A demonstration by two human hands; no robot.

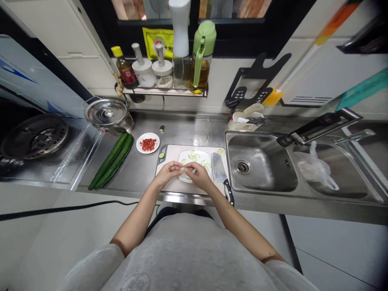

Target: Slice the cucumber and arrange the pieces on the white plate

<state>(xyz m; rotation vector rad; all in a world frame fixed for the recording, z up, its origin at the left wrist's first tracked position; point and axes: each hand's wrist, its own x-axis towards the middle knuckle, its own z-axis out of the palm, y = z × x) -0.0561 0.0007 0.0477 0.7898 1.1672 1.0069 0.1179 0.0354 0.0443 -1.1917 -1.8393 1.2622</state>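
My left hand (170, 173) and my right hand (197, 174) meet over the white plate (184, 155), fingertips pinched together on a small pale cucumber slice (182, 169). Several thin cucumber slices (194, 155) lie in curved groups on the plate. Beneath the plate is a cutting board (172, 186). A cleaver (218, 167) with a black handle rests on the board's right side, close to my right hand. Another cucumber slice (221, 152) lies above the blade. A cucumber piece (161, 155) sits at the board's left edge.
Two whole cucumbers (112, 161) lie on the steel counter at left, beside a lidded pot (109, 115). A small dish of chopped red pieces (148, 143) stands left of the board, with a cucumber end (161, 128) behind it. A double sink (262, 161) adjoins at right.
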